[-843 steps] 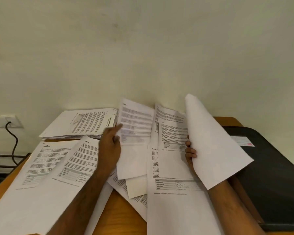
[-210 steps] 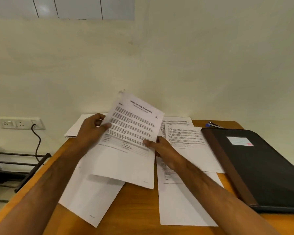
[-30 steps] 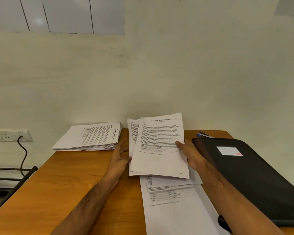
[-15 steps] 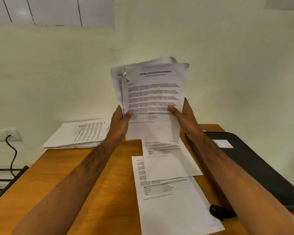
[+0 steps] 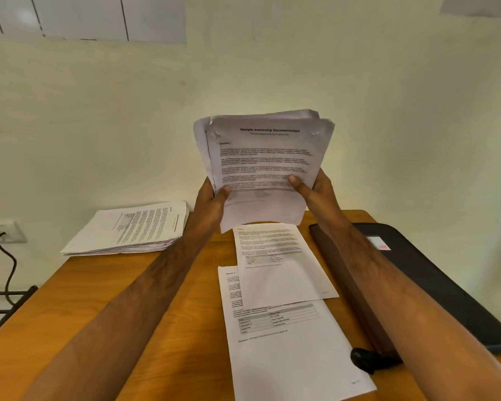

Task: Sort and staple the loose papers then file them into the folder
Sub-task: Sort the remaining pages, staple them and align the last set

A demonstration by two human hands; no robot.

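**Gathered sheets are lifted off the bench for squaring**

The small bundle of white printed sheets (image 5: 265, 166), which one second ago lay low over the wooden bench (image 5: 162, 302) in the middle of the frame, is now held up in front of the pale wall, at the centre of the picture. The left hand (image 5: 210, 202) grips its lower left edge and the right hand (image 5: 315, 191) grips its lower right edge; on both, the thumb lies across the printed face and the other fingers are curled behind the paper. The sheets are not yet even: one page sticks out at the left side and the top corners are bent.

Two loose white printed pages (image 5: 284, 287) stay flat on the bench below the bundle, in the lower centre, one partly over the other. The thick stack of printed papers (image 5: 133, 230) lies at the left, near the wall. The black folder with a brown spine (image 5: 434, 282) is closed at the right. A small black object (image 5: 365, 358), perhaps the stapler, sits at the folder's near corner; I cannot tell for sure.

My judgement is that sorting of this set is almost finished, and the bundle probably needs tapping on the bench to align its edges before stapling. Filing is not yet started.
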